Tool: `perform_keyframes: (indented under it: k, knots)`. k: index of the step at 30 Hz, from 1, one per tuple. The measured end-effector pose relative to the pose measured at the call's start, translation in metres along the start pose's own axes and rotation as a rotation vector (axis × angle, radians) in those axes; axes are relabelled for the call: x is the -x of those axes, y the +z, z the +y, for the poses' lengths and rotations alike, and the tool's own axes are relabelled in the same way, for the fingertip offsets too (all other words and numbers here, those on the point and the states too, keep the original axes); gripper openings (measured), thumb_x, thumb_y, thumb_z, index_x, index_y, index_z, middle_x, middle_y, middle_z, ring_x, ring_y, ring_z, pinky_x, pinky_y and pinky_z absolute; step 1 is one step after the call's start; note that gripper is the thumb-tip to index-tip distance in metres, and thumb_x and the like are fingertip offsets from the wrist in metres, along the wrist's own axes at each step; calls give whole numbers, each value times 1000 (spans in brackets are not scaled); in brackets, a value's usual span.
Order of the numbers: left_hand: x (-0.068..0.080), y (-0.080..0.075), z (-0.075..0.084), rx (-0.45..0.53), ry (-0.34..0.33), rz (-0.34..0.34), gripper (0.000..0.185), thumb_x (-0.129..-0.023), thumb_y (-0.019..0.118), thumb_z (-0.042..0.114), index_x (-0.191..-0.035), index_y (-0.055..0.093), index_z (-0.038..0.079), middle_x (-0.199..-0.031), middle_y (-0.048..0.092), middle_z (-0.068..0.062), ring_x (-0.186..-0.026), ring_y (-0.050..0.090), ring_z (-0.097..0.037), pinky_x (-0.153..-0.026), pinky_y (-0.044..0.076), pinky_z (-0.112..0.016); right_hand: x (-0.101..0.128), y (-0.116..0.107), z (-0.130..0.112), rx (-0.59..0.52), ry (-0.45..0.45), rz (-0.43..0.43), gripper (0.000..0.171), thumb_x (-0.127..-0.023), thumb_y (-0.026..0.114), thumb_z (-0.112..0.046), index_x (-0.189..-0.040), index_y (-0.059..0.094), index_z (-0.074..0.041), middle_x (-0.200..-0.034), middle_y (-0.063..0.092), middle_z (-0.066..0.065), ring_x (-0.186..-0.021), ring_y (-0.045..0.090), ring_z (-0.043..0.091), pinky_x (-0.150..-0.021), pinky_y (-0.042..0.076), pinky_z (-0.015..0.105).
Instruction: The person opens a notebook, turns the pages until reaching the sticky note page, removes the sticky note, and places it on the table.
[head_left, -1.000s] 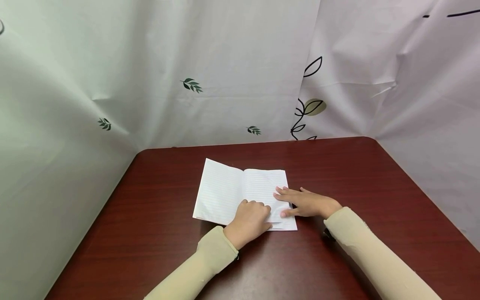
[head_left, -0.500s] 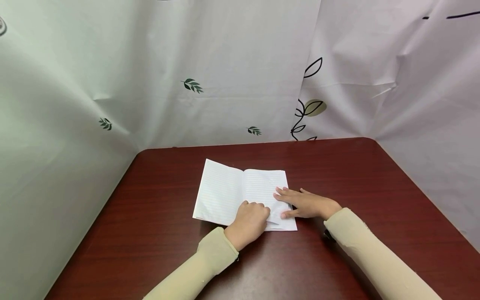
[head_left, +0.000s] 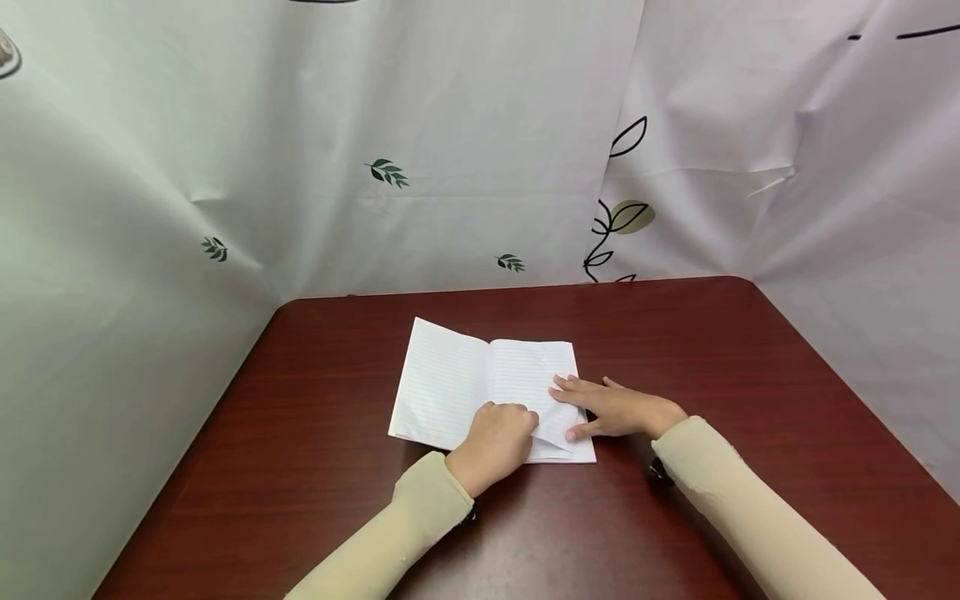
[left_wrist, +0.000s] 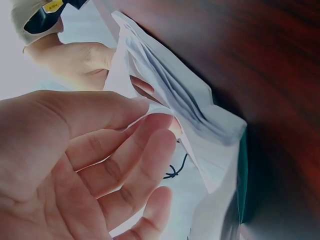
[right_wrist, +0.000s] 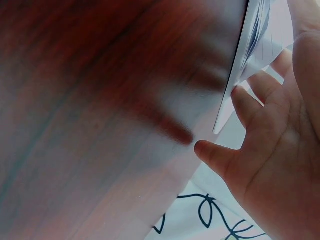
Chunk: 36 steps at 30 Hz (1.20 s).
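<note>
An open lined notebook [head_left: 450, 383] lies on the dark red table [head_left: 675, 350]. My left hand [head_left: 517, 425] is curled at the near edge of the right page and pinches the page's lower corner [head_left: 553, 433], which is lifted and bent up. The left wrist view shows my left hand's fingers [left_wrist: 150, 135] curled round that thin page [left_wrist: 165, 95] above the stack of sheets. My right hand [head_left: 592, 402] lies flat on the right page with straight fingers, thumb on the near corner. Seen from the right wrist, the right hand [right_wrist: 265, 140] sits by the notebook's edge [right_wrist: 242, 60].
Pale curtains with leaf prints [head_left: 386, 171] close in the table at the back and on both sides. Bare red tabletop [head_left: 315, 467] lies around the notebook to the left, right and front.
The lower corner of the right page has risen and curled further under my left fingers. Both hands stay nearly in place.
</note>
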<state>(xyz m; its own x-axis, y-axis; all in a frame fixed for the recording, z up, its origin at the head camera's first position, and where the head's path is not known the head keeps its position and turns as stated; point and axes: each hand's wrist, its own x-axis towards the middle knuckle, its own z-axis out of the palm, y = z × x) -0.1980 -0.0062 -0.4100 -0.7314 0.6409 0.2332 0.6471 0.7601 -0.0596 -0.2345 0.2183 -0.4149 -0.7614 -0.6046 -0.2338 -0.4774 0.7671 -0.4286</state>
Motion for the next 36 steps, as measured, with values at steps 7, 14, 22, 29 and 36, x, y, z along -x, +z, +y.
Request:
perform_keyframes:
  k: [7, 14, 22, 29, 36]
  knots:
    - [-1, 0, -4, 68, -17, -1, 11, -75, 69, 7, -67, 68, 16, -65, 67, 1, -58, 64, -15, -48, 45, -31, 0, 1, -1, 16, -11, 7, 86, -83, 66, -51, -150, 32, -10, -159, 23, 13, -146, 21, 36, -108, 12, 70]
    - [-2, -3, -11, 151, -53, -41, 10, -76, 67, 8, -76, 74, 16, -72, 71, 2, -59, 63, -14, -49, 44, -30, -2, 7, -1, 24, -11, 37, 98, -81, 68, -49, -152, 20, -1, -159, 14, 20, -147, 15, 37, -112, 17, 63]
    - [-1, -9, -20, 280, -115, -81, 13, -80, 66, 11, -88, 75, 14, -71, 68, 4, -58, 56, -9, -51, 43, -27, -1, 6, 1, 9, 15, 71, 109, -80, 70, -50, -147, 12, 14, -156, 9, 32, -145, 10, 45, -114, 18, 56]
    - [1, -14, -30, 375, -170, -55, 9, -81, 66, 14, -85, 74, 14, -68, 66, 6, -55, 49, -7, -49, 38, -25, -1, 7, 2, 8, 46, 61, 110, -81, 67, -53, -147, 9, 15, -156, 6, 32, -145, 9, 46, -115, 16, 55]
    - [0, -18, -41, 449, -222, -21, 6, -82, 67, 16, -78, 71, 14, -71, 68, 5, -56, 50, -7, -51, 39, -23, 1, 6, 1, -15, 68, 57, 111, -82, 67, -53, -148, 8, 13, -156, 5, 30, -146, 7, 44, -115, 16, 55]
